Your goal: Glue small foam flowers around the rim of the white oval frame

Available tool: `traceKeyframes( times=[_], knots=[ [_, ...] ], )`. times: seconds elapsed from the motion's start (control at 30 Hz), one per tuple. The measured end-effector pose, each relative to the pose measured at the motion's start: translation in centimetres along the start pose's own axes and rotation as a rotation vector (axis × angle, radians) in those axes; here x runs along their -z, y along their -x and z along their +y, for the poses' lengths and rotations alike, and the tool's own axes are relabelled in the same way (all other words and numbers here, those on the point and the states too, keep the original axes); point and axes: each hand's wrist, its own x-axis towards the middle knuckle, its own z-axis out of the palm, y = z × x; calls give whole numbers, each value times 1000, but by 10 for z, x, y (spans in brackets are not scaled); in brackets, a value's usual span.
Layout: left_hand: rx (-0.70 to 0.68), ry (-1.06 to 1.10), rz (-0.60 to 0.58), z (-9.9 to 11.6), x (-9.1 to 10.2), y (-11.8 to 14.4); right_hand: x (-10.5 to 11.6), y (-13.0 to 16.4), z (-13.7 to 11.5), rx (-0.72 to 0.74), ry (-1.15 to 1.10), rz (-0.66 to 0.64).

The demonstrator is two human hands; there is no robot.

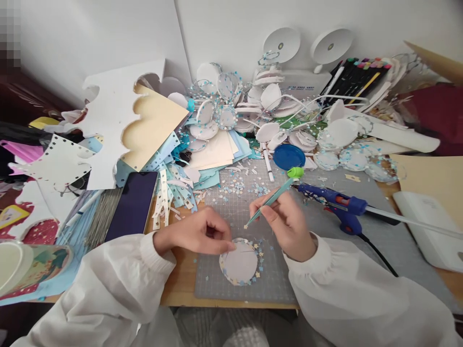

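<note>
On the grey cutting mat point(217, 284), your left hand point(197, 233) pinches the white paper disc point(238, 264); your right hand point(285, 221) grips teal tweezers point(269, 201). Tiny flowers trim its right and lower rim; the left edge looks bare.

Home craft desk (paper scraps point(173, 193), glue gun point(338, 205)).

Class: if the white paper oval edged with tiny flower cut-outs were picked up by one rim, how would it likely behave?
The white paper oval looks thin, so probably light and floppy. The left hand pins its rim; a push might slide it on the grey cutting mat. Its tiny flowers may shed.
</note>
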Motion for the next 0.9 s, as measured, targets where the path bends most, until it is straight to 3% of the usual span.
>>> traceKeyframes(
  times=[0.23, 0.5, 0.73, 0.9],
  knots=[
    [72, 12, -5, 3, -6, -3, -4, 1, -3, -12, -93, -130],
    [40, -299, 68, 9, -16, -5, -2, 1, -2, -59, -122, -132],
    [102, -4, 29, 6, -11, -5, -3, 1, 0, -68, -139, -149],
    [102, 66, 22, 3, -7, -6, -3, 2, 1, -55, -103, -155]
  ],
)
